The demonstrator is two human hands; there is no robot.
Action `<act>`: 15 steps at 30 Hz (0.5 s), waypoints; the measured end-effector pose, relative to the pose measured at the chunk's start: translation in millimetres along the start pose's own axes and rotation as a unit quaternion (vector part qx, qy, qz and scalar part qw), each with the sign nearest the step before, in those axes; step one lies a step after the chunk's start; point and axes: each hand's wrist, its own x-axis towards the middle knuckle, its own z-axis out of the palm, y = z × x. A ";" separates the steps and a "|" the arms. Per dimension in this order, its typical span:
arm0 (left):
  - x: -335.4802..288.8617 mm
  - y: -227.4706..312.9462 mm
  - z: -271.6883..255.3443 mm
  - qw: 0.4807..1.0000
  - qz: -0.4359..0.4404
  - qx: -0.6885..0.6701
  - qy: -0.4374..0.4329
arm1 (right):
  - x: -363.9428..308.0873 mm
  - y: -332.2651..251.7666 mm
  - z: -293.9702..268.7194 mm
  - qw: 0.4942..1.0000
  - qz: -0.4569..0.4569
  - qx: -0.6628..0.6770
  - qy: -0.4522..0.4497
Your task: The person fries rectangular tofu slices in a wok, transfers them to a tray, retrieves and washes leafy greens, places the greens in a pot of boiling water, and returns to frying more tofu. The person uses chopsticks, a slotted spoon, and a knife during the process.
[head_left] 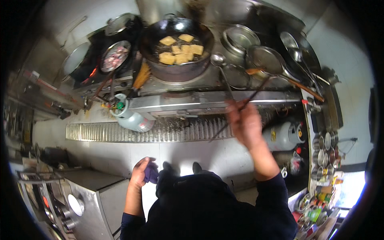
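My right hand, blurred by motion, is closed around a long thin dark stick like a cooking chopstick. It hangs in front of the stove's front edge. A ladle lies with its bowl beside the wok, and its handle runs down to my right fingers; whether they touch it I cannot tell. Low on the left, my left hand is closed on a crumpled purple cloth. Several flat golden pieces, perhaps tofu, lie in dark oil inside the big black wok.
Left of the wok, a pan holds pinkish chopped food near a glowing burner; a straw brush lies between. Strainers and metal bowls stand to the right. Gas cylinders sit below, beside a metal floor grate.
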 end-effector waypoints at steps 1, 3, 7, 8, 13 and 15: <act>13.4 -27.3 -20.5 0.997 -0.062 -0.013 0.049 | 6.6 -7.2 -34.6 0.971 0.036 -0.220 0.086; 18.5 -80.8 -75.0 0.987 -0.130 -0.095 0.016 | 19.3 -24.1 -96.1 0.911 0.020 -0.371 0.178; -12.8 -166.9 -160.9 0.938 -0.240 -0.065 0.241 | 51.7 -22.7 -166.1 0.917 -0.037 -0.279 0.281; -28.3 -176.3 -172.0 0.898 -0.283 0.038 0.335 | 60.0 -19.7 -175.0 0.885 0.036 -0.337 0.320; -10.5 -177.6 -169.9 0.943 -0.151 0.254 0.153 | 110.7 -7.1 -197.7 0.851 0.023 -0.444 0.281; 47.1 -164.7 -149.7 0.936 -0.232 0.154 0.216 | 135.8 -6.9 -206.9 0.853 0.049 -0.410 0.320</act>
